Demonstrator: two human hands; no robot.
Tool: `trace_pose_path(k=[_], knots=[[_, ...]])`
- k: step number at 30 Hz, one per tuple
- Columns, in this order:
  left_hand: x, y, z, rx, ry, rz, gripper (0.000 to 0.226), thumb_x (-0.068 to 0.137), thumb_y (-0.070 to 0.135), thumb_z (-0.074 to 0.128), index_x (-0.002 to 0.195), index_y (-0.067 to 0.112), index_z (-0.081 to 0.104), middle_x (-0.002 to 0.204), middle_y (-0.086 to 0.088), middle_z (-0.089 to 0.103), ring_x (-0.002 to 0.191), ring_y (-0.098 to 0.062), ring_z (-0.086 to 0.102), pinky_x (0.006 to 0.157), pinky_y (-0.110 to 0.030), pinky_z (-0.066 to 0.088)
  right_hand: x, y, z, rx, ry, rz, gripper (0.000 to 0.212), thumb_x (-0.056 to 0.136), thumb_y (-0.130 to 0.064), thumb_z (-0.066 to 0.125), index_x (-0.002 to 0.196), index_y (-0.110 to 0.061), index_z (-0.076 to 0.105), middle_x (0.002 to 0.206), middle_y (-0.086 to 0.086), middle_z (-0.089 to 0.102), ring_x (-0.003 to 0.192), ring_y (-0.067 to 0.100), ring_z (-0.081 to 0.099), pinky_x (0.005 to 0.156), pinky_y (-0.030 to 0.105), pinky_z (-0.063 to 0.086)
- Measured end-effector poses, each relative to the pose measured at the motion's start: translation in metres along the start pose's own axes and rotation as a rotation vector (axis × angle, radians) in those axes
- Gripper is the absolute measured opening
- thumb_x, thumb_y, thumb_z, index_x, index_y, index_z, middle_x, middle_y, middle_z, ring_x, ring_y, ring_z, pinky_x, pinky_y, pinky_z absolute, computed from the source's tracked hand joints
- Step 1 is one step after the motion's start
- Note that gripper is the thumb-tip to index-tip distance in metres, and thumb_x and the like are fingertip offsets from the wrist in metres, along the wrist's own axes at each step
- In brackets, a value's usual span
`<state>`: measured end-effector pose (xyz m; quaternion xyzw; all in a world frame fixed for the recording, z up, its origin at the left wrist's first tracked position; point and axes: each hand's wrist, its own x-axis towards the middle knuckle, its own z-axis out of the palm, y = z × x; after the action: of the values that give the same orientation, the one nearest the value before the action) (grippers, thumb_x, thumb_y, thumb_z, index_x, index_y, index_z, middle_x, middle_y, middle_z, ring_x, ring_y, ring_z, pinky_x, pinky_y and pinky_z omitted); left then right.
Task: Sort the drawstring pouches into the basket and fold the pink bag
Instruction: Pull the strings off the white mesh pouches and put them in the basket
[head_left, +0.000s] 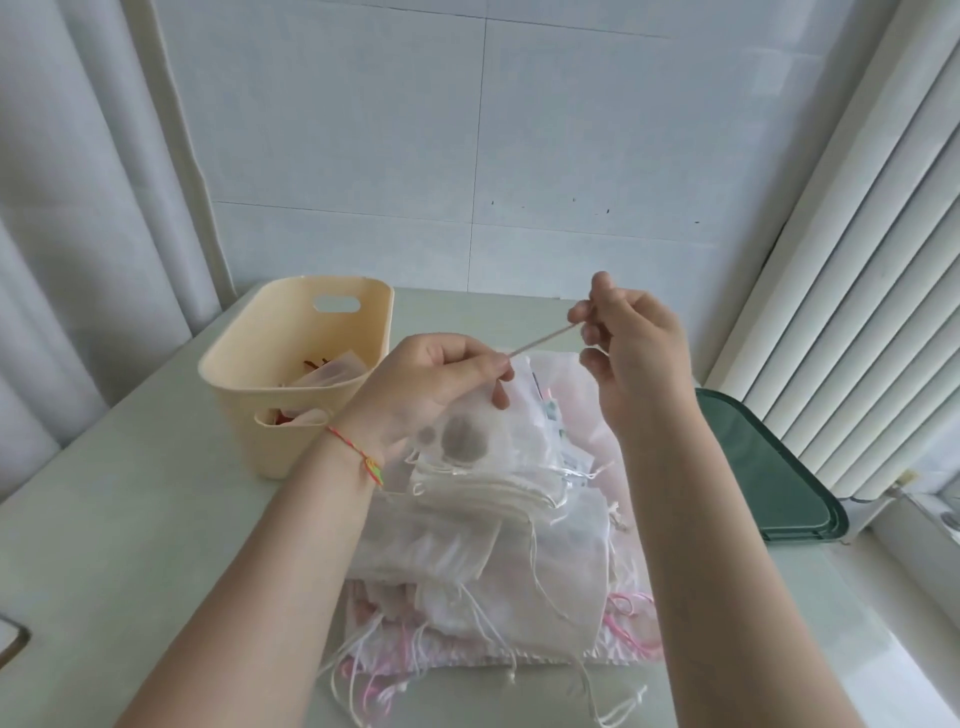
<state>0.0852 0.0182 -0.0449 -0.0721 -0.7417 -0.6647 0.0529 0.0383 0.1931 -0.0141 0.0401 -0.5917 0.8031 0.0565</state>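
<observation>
My left hand (434, 387) pinches the top of a sheer white drawstring pouch (470, 426) that hangs above the pile and holds something dark inside. My right hand (631, 353) pinches the pouch's drawstring (543, 340) and holds it taut up and to the right. Below lies a pile of several white pouches (493, 525) on a pink bag (631, 642) with pink cords. A cream plastic basket (249, 364) stands to the left, with a few pouches inside.
A pale table (130, 545) carries everything. A dark green tray (769, 473) lies at the right edge beside the window blinds. Curtains hang at the left, a tiled wall at the back. A small object shows at the left edge (13, 639).
</observation>
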Motion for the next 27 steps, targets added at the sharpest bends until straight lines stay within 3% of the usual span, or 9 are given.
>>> trace_pose_path(k=[3,6,9,11,13,16,18,22,27], knots=[[-0.001,0.0,-0.001,-0.037,0.022,-0.021,0.022,0.076,0.038,0.071,0.077,0.016,0.074,0.072,-0.007,0.068,0.08,-0.024,0.057,0.076,-0.043,0.034,0.0,-0.001,0.001,-0.019,-0.185,0.008,0.023,0.097,-0.018,0.059,0.078,-0.012,0.047,0.055,-0.002,0.046,0.044,0.012,0.032,0.044,0.023,0.023],[0.0,0.002,-0.004,-0.139,0.047,-0.007,0.015,0.083,0.023,0.069,0.075,0.011,0.073,0.07,-0.011,0.063,0.078,-0.026,0.055,0.075,-0.038,0.04,0.0,-0.002,-0.004,-0.517,-0.368,-0.107,0.014,0.09,-0.02,0.069,0.084,-0.01,0.062,0.055,-0.002,0.039,0.046,0.013,0.034,0.045,0.025,0.029],[0.0,0.006,-0.008,-0.153,0.053,0.045,0.022,0.092,0.014,0.06,0.073,0.009,0.069,0.069,-0.011,0.062,0.076,-0.02,0.057,0.074,-0.026,0.045,-0.003,-0.002,-0.006,-0.884,-0.498,-0.203,0.004,0.085,-0.032,0.074,0.083,-0.028,0.074,0.061,0.003,0.036,0.054,0.014,0.034,0.05,0.027,0.028],[0.0,0.008,-0.011,-0.161,0.052,0.052,0.023,0.089,0.019,0.059,0.071,0.009,0.067,0.069,-0.01,0.061,0.079,-0.023,0.056,0.076,-0.032,0.042,-0.003,-0.002,-0.005,-0.863,-0.49,-0.243,0.006,0.084,-0.035,0.074,0.08,-0.03,0.075,0.064,0.007,0.037,0.056,0.015,0.034,0.05,0.026,0.029],[0.0,0.008,-0.013,-0.178,0.025,0.037,0.021,0.083,0.021,0.055,0.07,0.01,0.067,0.073,-0.009,0.064,0.084,-0.025,0.054,0.079,-0.037,0.038,-0.003,-0.003,-0.004,-0.762,-0.442,-0.279,0.007,0.085,-0.034,0.073,0.083,-0.028,0.077,0.078,0.016,0.051,0.058,0.015,0.044,0.05,0.025,0.039],[-0.001,0.008,-0.014,-0.33,-0.073,-0.008,0.019,0.081,0.016,0.055,0.072,0.012,0.071,0.084,-0.01,0.07,0.084,-0.021,0.062,0.074,-0.03,0.05,-0.004,-0.003,-0.006,-0.575,-0.476,-0.259,0.01,0.088,-0.025,0.07,0.089,-0.022,0.079,0.097,0.005,0.063,0.071,0.016,0.059,0.058,0.026,0.05],[-0.002,0.007,-0.011,-0.42,-0.135,-0.023,0.018,0.084,0.013,0.057,0.077,0.013,0.073,0.089,-0.009,0.071,0.085,-0.018,0.066,0.072,-0.029,0.054,-0.004,-0.004,-0.007,-0.535,-0.489,-0.247,0.013,0.091,-0.02,0.066,0.091,-0.018,0.078,0.091,0.002,0.068,0.074,0.017,0.063,0.058,0.028,0.049],[-0.002,0.006,-0.006,-0.447,-0.172,-0.072,0.017,0.083,0.013,0.062,0.088,0.016,0.077,0.084,-0.001,0.069,0.077,-0.013,0.063,0.074,-0.026,0.052,-0.005,-0.001,-0.003,-0.44,-0.441,-0.264,0.017,0.095,-0.015,0.061,0.093,-0.015,0.077,0.063,0.006,0.062,0.056,0.017,0.053,0.054,0.025,0.042],[-0.001,0.008,0.0,-0.376,-0.199,-0.169,0.021,0.078,0.022,0.064,0.091,0.013,0.079,0.079,0.001,0.067,0.074,-0.012,0.058,0.067,-0.024,0.048,-0.008,0.002,0.005,-0.366,-0.334,-0.292,0.013,0.092,-0.012,0.065,0.094,-0.016,0.077,0.057,0.004,0.059,0.047,0.015,0.046,0.052,0.023,0.043]])
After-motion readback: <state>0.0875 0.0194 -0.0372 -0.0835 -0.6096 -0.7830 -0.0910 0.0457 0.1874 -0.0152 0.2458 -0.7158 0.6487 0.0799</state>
